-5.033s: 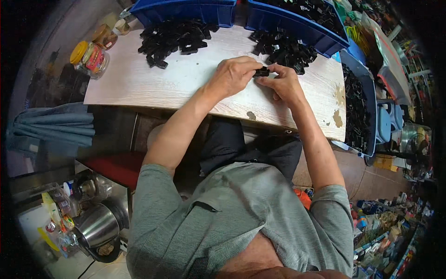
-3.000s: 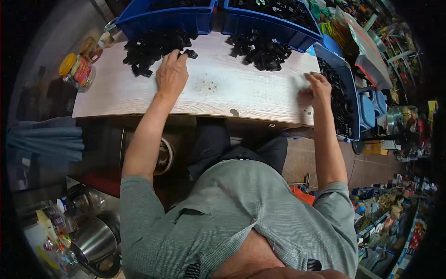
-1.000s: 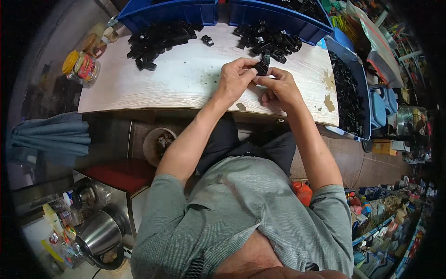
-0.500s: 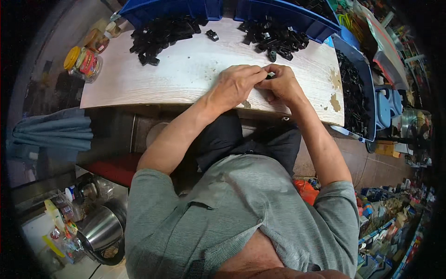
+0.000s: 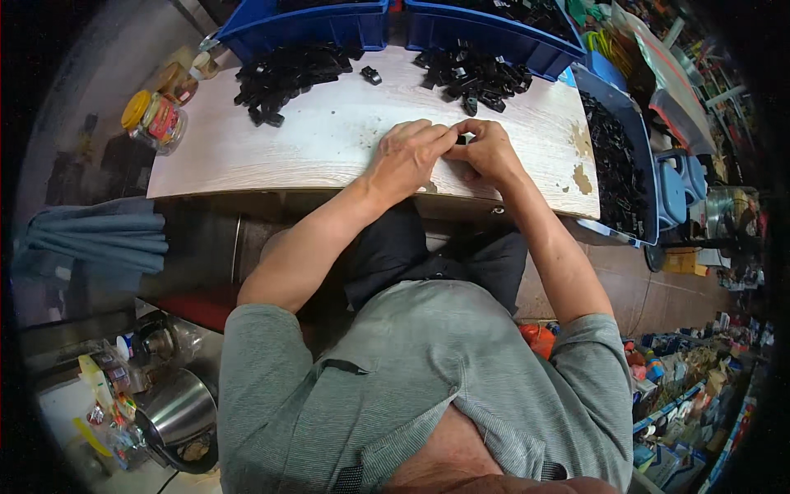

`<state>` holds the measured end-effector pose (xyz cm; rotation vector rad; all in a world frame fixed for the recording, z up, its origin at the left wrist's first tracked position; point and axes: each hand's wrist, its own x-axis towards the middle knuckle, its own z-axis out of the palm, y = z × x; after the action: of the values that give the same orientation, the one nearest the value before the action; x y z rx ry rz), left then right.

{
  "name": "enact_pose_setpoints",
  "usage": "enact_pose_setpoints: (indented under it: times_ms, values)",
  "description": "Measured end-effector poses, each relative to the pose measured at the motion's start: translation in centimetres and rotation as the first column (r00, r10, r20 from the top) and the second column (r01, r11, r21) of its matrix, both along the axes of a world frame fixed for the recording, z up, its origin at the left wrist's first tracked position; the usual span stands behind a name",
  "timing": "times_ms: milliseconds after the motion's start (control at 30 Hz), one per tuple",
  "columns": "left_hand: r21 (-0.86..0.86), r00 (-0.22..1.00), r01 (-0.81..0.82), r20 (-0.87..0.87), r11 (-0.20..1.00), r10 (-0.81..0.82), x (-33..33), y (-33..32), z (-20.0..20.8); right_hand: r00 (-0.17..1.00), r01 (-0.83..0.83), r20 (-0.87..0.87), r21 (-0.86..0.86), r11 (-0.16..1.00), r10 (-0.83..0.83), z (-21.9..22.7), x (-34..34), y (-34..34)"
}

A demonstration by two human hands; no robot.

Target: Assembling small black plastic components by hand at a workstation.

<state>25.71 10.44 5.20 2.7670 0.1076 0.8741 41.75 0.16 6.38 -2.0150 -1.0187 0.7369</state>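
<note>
At the near side of the white table, my left hand and my right hand meet, fingers closed. A small black plastic part shows between the fingertips, gripped by both; most of it is hidden. Beyond my hands lies a heap of black plastic parts, some with shiny metal bits. Another heap of long black pieces spreads at the far left. One loose black part rests alone between the heaps.
Two blue bins, a left bin and a right bin, line the table's far edge. A pale blue crate full of black parts stands at the right. A yellow-lidded jar stands at the left, and a steel kettle at lower left.
The whole view has shifted slightly, with the table and bins lower in the picture. My hands stay together at the same spot, fingers still closed on the small part.
</note>
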Motion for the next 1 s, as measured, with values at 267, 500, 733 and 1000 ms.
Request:
enact_pose_setpoints:
  times_ms: [267,500,733,1000]
  values:
    - [0.049,0.927,-0.284,0.268,0.957,0.262,0.4,7.6,0.5,0.879,0.184,-0.45,0.009,0.983,-0.16,2.0,0.8,-2.6]
    - [0.224,0.96,-0.275,0.007,0.935,0.281,-0.1,13.9,-0.9,0.743,0.602,-0.413,0.07,0.796,-0.526,3.9,9.1,-7.1]
    - [0.19,0.974,-0.225,0.004,0.956,0.228,1.0,12.1,-0.3,0.676,0.702,-0.401,0.097,0.705,-0.618,1.6,12.1,-8.3]
    - [0.194,0.981,-0.159,-0.076,0.968,0.177,0.0,10.9,-0.8,0.918,0.391,-0.106,0.081,0.917,-0.383,0.8,8.5,-1.4]
